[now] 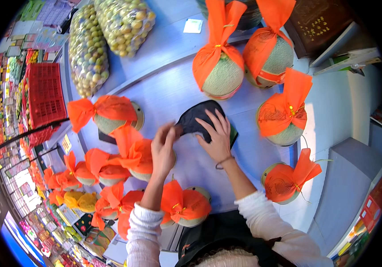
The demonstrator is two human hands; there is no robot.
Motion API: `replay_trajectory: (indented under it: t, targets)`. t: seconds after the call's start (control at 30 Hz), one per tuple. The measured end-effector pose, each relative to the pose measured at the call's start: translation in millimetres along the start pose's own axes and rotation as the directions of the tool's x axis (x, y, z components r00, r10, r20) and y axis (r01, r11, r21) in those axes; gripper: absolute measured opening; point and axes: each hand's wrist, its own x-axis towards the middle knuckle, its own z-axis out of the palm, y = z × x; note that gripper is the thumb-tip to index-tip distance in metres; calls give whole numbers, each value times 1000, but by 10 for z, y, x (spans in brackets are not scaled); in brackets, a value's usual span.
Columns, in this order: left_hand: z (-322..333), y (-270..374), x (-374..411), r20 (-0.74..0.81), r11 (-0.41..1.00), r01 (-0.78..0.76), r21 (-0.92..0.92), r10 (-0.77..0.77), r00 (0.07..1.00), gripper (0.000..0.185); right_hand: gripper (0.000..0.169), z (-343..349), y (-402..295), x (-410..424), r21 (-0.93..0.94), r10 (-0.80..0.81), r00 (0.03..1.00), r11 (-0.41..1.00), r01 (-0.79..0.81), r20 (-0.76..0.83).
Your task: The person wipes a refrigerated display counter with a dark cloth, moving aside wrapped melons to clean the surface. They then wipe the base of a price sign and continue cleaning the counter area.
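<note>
A black fabric-like piece (199, 116) lies on the pale display table in front of me. My left hand (164, 150) pinches its narrow left end; the fingertips are blurred. Fingers spread, my right hand (216, 137) rests flat on the piece's right part and grasps nothing. Past the right hand, a dark flat edge with some green (233, 136) shows from under the black piece. Close behind it stands a netted melon (222, 75) with an orange wrap tied on top. Another orange-wrapped melon (109, 115) is left of my left hand.
More wrapped melons stand on the right (282, 116) and lower left (140, 160). Two clear bags of small round fruit (89, 56) lie at the back left, beside a red plastic basket (45, 93). A small white packet (193, 26) sits on the raised back ledge.
</note>
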Motion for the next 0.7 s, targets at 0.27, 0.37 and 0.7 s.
replay_trajectory:
  t: [0.27,0.37,0.7]
  targets:
    - [-728,-286,-1226,-491,887,207,412,25,871,27,50,399,267,213,-248,-252,894,901,357,371]
    - [-926,-567,-1089,-557,786,-30,617,463,689,51,39,532,154,-21,-239,-267,872,892,385,410]
    - [-1098,-396,-584,-326,878,-99,469,275,904,72,38,471,52,-1328,-249,-218,859,899,362,463]
